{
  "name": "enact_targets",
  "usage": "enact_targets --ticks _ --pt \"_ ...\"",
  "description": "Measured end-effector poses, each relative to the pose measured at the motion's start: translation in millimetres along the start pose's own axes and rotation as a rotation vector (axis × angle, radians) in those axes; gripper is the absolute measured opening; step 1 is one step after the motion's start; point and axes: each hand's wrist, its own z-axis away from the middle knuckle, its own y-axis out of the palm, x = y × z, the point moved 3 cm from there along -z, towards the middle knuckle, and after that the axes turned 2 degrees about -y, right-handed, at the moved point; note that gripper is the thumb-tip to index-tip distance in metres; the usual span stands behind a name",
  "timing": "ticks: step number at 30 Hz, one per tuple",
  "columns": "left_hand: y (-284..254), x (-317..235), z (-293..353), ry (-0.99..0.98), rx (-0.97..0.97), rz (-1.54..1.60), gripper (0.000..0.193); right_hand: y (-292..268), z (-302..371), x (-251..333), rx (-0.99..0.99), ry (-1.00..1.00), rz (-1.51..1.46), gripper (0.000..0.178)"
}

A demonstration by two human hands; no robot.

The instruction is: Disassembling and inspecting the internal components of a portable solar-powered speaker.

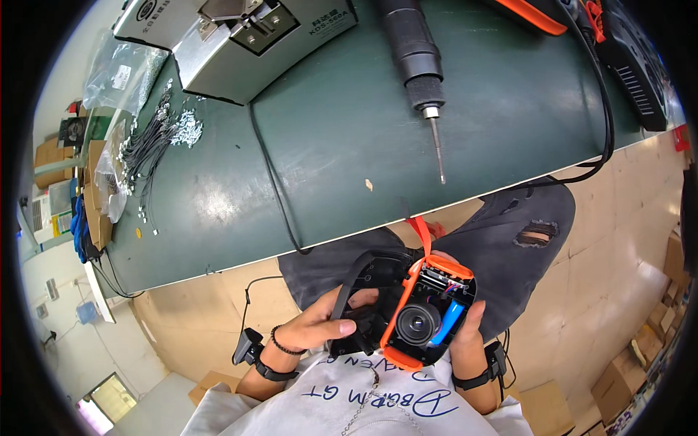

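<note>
Holding left hand (320, 325): half-curled, thumb and fingers on the black shell (384, 270).
Right hand (470, 333): part-open, cupped against the orange-edged device (430, 307).
Device: between both hands, above the lap (502, 276).

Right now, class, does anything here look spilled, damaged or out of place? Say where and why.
Black cables sprawl in a loose tangle toward the left of the table, looking spilled. A small pale scrap lies near its front edge, like stray debris. The right trouser knee is torn. The held device is opened up, perhaps deliberately.
</note>
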Motion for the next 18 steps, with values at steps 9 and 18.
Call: enact_targets --ticks 9,18 --pt "-6.5 -15.9 34.6 0.072 0.051 0.06 0.073 -3.4 8.0 -2.5 0.106 0.183 -0.219 0.125" --pt "-6.6 -44.3 136.2 0.635 -0.645 0.116 0.085 21.8 5.6 19.5 0.138 0.192 -0.284 0.116"
